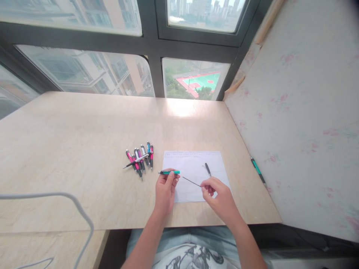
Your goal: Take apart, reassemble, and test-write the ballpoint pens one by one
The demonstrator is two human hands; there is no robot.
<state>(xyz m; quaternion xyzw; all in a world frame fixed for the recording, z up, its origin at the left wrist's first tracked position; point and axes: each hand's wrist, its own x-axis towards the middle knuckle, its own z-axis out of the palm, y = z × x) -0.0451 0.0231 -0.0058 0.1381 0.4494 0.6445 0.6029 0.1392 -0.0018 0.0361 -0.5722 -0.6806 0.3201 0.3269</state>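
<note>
Between the fingers of my left hand [166, 188] is a green pen barrel [174, 172], held level with its black clip end to the left. My right hand [217, 189] pinches a thin dark pen refill [192, 182] by one end. The refill's free tip points left, a short gap from the barrel's right end. Below both hands lies a white sheet of paper [193, 164] with lines of writing along its top. A black pen grip piece [207, 169] rests on the paper, just beyond my right hand.
Left of the paper lies a pile of several pens [140, 158] in pink, purple, white and blue. Another green pen [258, 171] is against the wall [297, 149] at right. A pale cable [81, 209] loops over the left front of the marbled tabletop [84, 149]. Windows stand behind.
</note>
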